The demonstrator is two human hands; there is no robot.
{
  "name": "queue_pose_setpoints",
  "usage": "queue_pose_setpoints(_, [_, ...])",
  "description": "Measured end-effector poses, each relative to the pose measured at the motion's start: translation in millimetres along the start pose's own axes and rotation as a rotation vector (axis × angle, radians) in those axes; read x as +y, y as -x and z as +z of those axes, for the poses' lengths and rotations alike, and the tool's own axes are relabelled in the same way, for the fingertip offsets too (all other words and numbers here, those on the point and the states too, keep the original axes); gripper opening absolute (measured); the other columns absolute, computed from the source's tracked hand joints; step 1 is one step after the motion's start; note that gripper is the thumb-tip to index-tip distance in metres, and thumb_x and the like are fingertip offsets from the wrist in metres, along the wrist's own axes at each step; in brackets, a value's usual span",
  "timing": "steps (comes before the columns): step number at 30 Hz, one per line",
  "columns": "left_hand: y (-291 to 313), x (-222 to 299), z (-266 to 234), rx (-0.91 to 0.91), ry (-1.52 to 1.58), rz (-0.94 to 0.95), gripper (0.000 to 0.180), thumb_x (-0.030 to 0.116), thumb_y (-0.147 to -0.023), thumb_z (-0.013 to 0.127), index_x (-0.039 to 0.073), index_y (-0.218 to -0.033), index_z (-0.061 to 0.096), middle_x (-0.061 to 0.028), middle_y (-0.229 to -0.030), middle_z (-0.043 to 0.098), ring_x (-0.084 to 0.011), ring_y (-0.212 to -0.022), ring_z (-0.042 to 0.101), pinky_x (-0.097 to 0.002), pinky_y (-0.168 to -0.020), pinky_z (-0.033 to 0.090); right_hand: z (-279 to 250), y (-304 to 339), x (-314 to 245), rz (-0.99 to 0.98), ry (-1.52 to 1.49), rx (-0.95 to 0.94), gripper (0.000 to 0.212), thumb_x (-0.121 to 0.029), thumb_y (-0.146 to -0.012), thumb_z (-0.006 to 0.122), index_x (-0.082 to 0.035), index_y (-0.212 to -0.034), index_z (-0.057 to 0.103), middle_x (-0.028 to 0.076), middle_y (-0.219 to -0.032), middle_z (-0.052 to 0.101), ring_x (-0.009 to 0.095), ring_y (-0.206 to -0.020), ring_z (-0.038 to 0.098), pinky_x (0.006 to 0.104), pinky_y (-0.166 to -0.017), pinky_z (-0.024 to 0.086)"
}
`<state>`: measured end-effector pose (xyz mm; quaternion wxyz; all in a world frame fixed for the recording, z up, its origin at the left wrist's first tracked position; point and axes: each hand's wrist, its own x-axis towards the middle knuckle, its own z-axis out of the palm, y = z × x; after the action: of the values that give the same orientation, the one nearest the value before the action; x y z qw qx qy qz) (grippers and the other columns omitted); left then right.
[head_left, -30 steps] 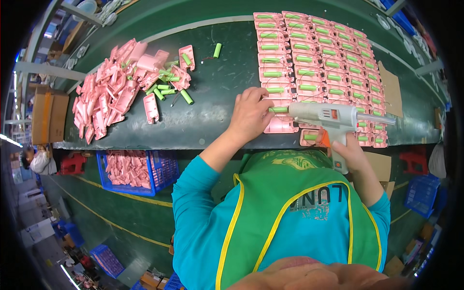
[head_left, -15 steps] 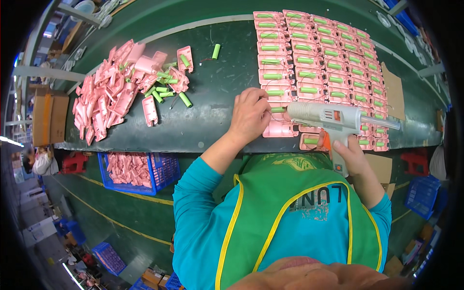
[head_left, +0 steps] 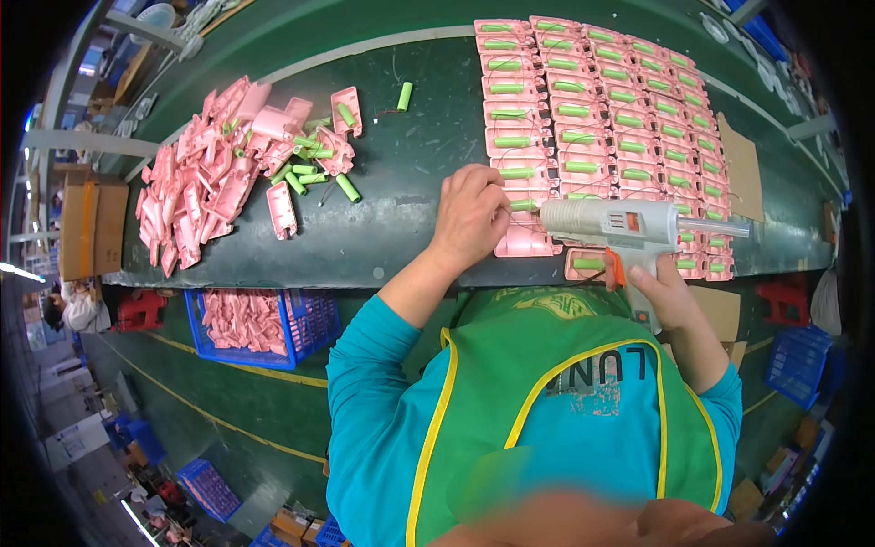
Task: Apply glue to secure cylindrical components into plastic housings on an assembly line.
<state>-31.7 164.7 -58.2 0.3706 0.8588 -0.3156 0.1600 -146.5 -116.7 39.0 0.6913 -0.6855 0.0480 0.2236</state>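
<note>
In my right hand (head_left: 673, 299) is a pale grey hot glue gun (head_left: 649, 224) with an orange trigger and a clear glue stick out of its back. Its nozzle points left, close to a green battery cell (head_left: 522, 206) lying in a pink plastic shell. My left hand (head_left: 468, 215) rests at the left end of that cell, thumb and fingers drawn together; what lies between the fingertips is hidden. Rows of pink shells (head_left: 583, 139), each with a green cell and thin wires, stretch away beyond the gun. A pink shell without a visible cell (head_left: 529, 242) lies just nearer.
Left on the green bench (head_left: 392, 219) is a heap of pink shells (head_left: 205, 178) with loose green cells (head_left: 347, 188). A cardboard sheet (head_left: 740, 169) lies right of the rows. Below the bench edge stands a blue crate (head_left: 290, 351) of pink parts.
The glue gun has shifted very slightly left, its handle tilting a little to the right. My left hand stays at the same cell.
</note>
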Motion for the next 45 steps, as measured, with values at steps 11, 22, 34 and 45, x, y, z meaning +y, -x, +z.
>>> queue_pose_setpoints(11, [-56.3, -69.7, -63.0, 0.117, -0.576, -0.197, 0.019, 0.024, -0.08, 0.071, 0.013, -0.093, 0.065, -0.0047, -0.093, 0.064, -0.0269, -0.09, 0.06, -0.0439, -0.079, 0.041, -14.4, 3.2, -2.5, -0.055, -0.12, -0.046, 0.066, -0.036, -0.088, 0.06, 0.002, -0.138, 0.039, 0.014, -0.116, 0.062, 0.017, -0.096, 0.062, 0.0255, -0.07, 0.051])
queue_pose_setpoints(22, [-96.0, -136.8, -56.4, -0.03, -0.644, -0.299, 0.022, 0.025, -0.08, 0.068, 0.006, -0.089, 0.068, -0.0116, -0.087, 0.063, -0.0285, -0.081, 0.063, -0.0425, -0.068, 0.051, -1.2, 14.1, 0.5, -0.122, -0.142, -0.043, 0.075, -0.04, -0.083, 0.064, 0.004, -0.138, 0.037, 0.016, -0.115, 0.058, 0.019, -0.099, 0.06, 0.025, -0.069, 0.049])
queue_pose_setpoints(34, [41.2, -43.3, -69.4, 0.039, 0.323, -0.494, 0.02, -0.001, -0.076, 0.065, 0.007, -0.093, 0.057, -0.006, -0.093, 0.06, -0.0235, -0.083, 0.061, -0.0344, -0.071, 0.049, 25.7, 16.2, -2.7, -0.081, 0.09, -0.21, 0.058, -0.027, -0.089, 0.058, 0.002, -0.137, 0.042, 0.011, -0.113, 0.06, 0.017, -0.1, 0.057, 0.0301, -0.083, 0.047])
queue_pose_setpoints(45, [70.6, -19.3, -67.1, 0.041, -0.21, -0.309, 0.02, 0.014, -0.076, 0.073, 0.012, -0.094, 0.063, -0.0045, -0.095, 0.063, -0.0291, -0.092, 0.057, -0.0418, -0.08, 0.04, 12.7, 26.7, 20.0, -0.035, 0.327, -0.061, 0.051, -0.036, -0.087, 0.067, 0.0, -0.12, 0.055, 0.009, -0.101, 0.062, 0.018, -0.096, 0.058, 0.0338, -0.085, 0.048])
